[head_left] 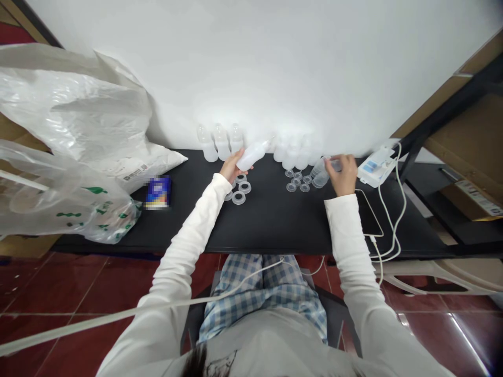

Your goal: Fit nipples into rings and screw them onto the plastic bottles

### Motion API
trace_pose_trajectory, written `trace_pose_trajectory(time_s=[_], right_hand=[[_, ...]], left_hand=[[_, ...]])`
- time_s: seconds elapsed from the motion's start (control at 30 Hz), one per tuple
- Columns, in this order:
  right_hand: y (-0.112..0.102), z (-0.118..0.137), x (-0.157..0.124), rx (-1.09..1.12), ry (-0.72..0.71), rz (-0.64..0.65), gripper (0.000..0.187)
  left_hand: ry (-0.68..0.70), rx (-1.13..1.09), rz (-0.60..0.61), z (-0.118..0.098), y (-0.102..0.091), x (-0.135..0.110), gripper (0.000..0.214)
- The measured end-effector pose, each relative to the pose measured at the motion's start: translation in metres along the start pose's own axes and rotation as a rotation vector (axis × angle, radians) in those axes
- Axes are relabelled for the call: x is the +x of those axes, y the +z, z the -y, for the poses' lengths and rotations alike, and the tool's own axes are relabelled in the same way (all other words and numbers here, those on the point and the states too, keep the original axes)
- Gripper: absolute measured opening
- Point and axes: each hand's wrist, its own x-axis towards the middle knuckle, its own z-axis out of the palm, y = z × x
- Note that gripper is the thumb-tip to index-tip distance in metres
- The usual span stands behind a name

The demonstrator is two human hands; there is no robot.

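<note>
My left hand (230, 167) is closed round a translucent plastic bottle (253, 154), held tilted with its tip pointing up and right above the black table (271, 220). My right hand (343, 173) is closed on a clear bottle (323, 172) lying on its side near the back right. Clear plastic rings (240, 191) lie under and beside my left hand. More rings (297, 181) lie left of my right hand. Three upright bottles (220, 142) stand at the wall, and several more bottles (293, 152) stand further right.
Large plastic bags (74, 157) fill the table's left end, with a small blue packet (157, 192) beside them. A white power strip (376, 165) with white cables (387, 220) lies at the back right. Black shelving (451, 157) stands to the right.
</note>
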Motion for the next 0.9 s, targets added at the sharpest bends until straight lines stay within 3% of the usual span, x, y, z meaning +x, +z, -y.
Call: trace_pose_trajectory(time_s=[0.07, 0.13, 0.2, 0.27, 0.37, 0.47, 0.53, 0.63, 0.77, 0.83, 0.9], right_hand=[[0.01, -0.002, -0.008, -0.066, 0.024, 0.22, 0.036], [0.017, -0.001, -0.014, -0.151, 0.062, 0.332, 0.043], [0.018, 0.003, -0.016, -0.221, 0.085, 0.293, 0.051], [0.014, 0.01, -0.016, -0.24, 0.095, 0.169, 0.055], [0.008, 0.033, -0.014, -0.109, 0.088, 0.046, 0.046], [0.014, 0.066, -0.017, 0.166, 0.011, 0.08, 0.042], [0.021, 0.088, -0.021, 0.351, -0.025, 0.182, 0.043], [0.031, 0.11, -0.028, 0.522, 0.143, 0.23, 0.053], [0.033, 0.115, -0.031, 0.721, 0.374, 0.272, 0.06], [0.032, 0.112, -0.03, 0.794, 0.416, 0.332, 0.058], [0.029, 0.109, -0.028, 0.815, 0.346, 0.323, 0.052]], left_hand=[[0.035, 0.046, 0.028, 0.005, -0.001, 0.001, 0.056], [0.096, 0.142, 0.03, 0.011, -0.003, 0.005, 0.058], [0.227, 0.315, -0.009, 0.017, -0.005, 0.007, 0.059], [0.438, 0.54, -0.055, 0.021, -0.005, 0.007, 0.06], [0.78, 0.833, -0.03, 0.023, 0.001, 0.002, 0.054], [1.025, 0.992, 0.107, 0.026, 0.012, -0.006, 0.041], [1.116, 1.032, 0.19, 0.029, 0.019, -0.01, 0.036], [1.101, 1.01, 0.282, 0.029, 0.026, -0.014, 0.033], [0.838, 0.855, 0.315, 0.016, 0.033, -0.023, 0.042], [0.684, 0.756, 0.29, 0.009, 0.035, -0.03, 0.046], [0.574, 0.674, 0.254, 0.004, 0.037, -0.036, 0.047]])
